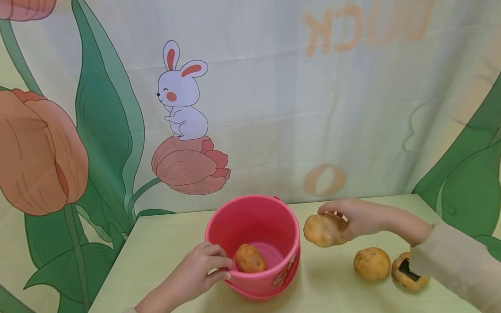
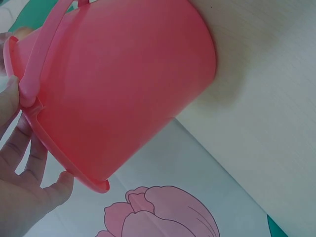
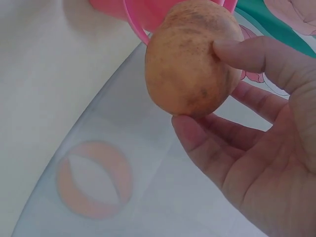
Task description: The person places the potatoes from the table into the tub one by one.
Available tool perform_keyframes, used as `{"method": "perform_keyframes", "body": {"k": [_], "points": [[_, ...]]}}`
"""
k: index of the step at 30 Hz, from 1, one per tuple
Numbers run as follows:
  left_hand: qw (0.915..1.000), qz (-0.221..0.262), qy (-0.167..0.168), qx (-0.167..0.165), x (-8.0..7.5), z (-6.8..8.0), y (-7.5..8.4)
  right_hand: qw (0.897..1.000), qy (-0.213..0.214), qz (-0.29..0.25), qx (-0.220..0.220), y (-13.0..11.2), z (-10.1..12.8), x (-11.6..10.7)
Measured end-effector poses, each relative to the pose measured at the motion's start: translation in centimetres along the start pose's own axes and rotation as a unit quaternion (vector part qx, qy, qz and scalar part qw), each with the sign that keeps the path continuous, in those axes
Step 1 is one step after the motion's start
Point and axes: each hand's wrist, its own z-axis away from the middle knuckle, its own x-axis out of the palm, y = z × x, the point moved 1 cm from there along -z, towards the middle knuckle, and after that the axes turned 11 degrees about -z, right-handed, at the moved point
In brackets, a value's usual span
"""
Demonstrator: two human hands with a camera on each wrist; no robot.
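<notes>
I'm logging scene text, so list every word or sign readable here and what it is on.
"QUICK", seen mirrored and faint through the backdrop curtain; only "CK" is clear.
"O", a lone orange letter low on the curtain.
The sticker on the pink bucket is too small to read.

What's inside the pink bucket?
One potato lies on the bottom of the pink bucket. The near wall and the left hand on the rim hide part of the floor.

The pale green table (image 1: 164, 243) bears a pink bucket (image 1: 274, 278), one potato (image 1: 372, 263) and (seemingly) another (image 1: 409, 276).
</notes>
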Motion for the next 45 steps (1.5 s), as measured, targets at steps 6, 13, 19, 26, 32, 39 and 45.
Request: {"method": "perform_keyframes", "body": {"k": [6, 13, 19, 26, 32, 39, 45], "points": [[0.9999, -0.003, -0.008, -0.006, -0.1, 0.0, 0.1, 1.000, -0.002, 0.013, 0.003, -0.6, -0.2, -0.6], [0.9997, 0.004, -0.018, -0.016, -0.2, 0.0, 0.2, 1.000, 0.005, 0.027, -0.001, -1.5, -0.6, -1.7], [0.9997, 0.004, -0.016, -0.015, -0.1, 0.0, 0.2, 0.999, 0.008, 0.042, -0.013, -2.2, -0.9, -2.4], [0.9997, 0.002, -0.014, -0.017, -0.1, 0.0, 0.2, 0.999, 0.008, 0.052, -0.009, -3.2, -1.3, -2.9], [0.9999, 0.001, -0.006, -0.013, 0.0, 0.0, 0.1, 0.999, 0.008, 0.050, -0.014, -3.6, -2.0, -3.0], [0.9999, 0.002, -0.005, -0.013, 0.0, -0.1, 0.1, 0.997, 0.013, 0.063, -0.041, -4.0, -3.1, -2.7], [0.9997, 0.003, -0.013, -0.020, -0.1, 0.0, 0.1, 0.998, 0.004, 0.063, -0.028, -4.5, -3.7, -2.5]]}}
